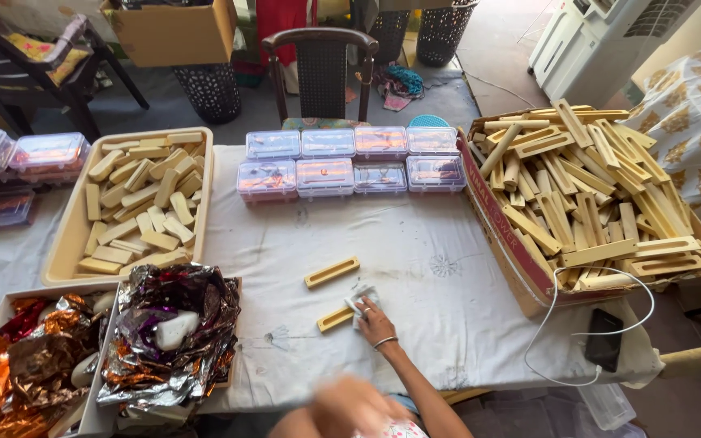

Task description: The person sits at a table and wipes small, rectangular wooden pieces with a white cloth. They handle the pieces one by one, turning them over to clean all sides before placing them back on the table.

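Note:
My right hand [376, 316], a bangle on its wrist, presses a small white cloth [360, 297] against one end of a short slotted wooden piece [334, 319] lying on the white tablecloth. A second slotted wooden piece [332, 272] lies loose just beyond it. My left hand [344, 404] is a blurred shape at the bottom edge, near my body; what it holds is unclear.
A cardboard box [503, 243] heaped with slotted wooden pieces stands at the right. A cream tray [66, 243] of plain wooden blocks is at the left, above boxes of crumpled foil wrappers [168, 341]. Clear plastic boxes [350, 162] line the far side. A phone [604, 339] with a white cable lies at the right front.

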